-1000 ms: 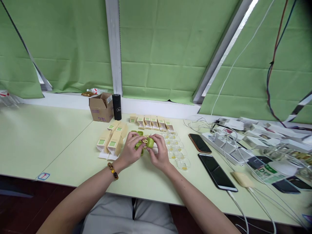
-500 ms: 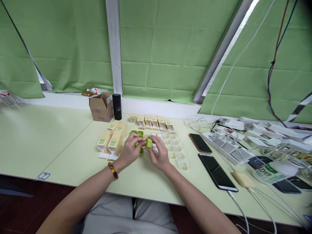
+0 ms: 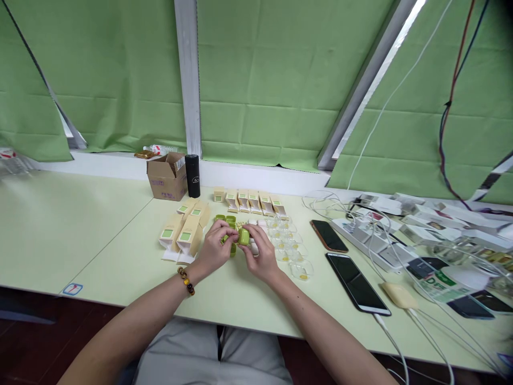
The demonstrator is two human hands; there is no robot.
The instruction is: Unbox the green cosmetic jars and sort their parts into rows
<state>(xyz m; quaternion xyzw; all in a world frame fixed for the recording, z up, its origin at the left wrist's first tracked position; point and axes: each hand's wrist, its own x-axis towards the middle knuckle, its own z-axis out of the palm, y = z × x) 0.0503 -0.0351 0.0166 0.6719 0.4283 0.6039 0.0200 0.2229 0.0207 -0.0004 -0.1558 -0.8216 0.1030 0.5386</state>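
My right hand (image 3: 260, 251) is closed around a small rounded green case (image 3: 243, 237), thumb below and fingers on top. Right beside it, my left hand (image 3: 218, 243) has its fingers pinched together at the case's left edge; what lies between those fingertips is too small to make out. Several more green cases (image 3: 230, 219) lie under and behind the left hand, partly covered by it. White rounded pieces (image 3: 261, 222) show behind the right hand. To its right, clear plastic shells (image 3: 300, 270) with yellow spots lie in rows.
Cream cartons (image 3: 190, 235) stand at left, and a row of smaller ones (image 3: 253, 202) at the back. A cardboard box (image 3: 166, 182) and black flask (image 3: 193, 176) stand behind. On the right are phones (image 3: 356, 283), a power strip (image 3: 371, 246) and tangled white cables.
Both hands stay in nearly the same place. The green case has turned and shifted very slightly in the right-hand fingers.
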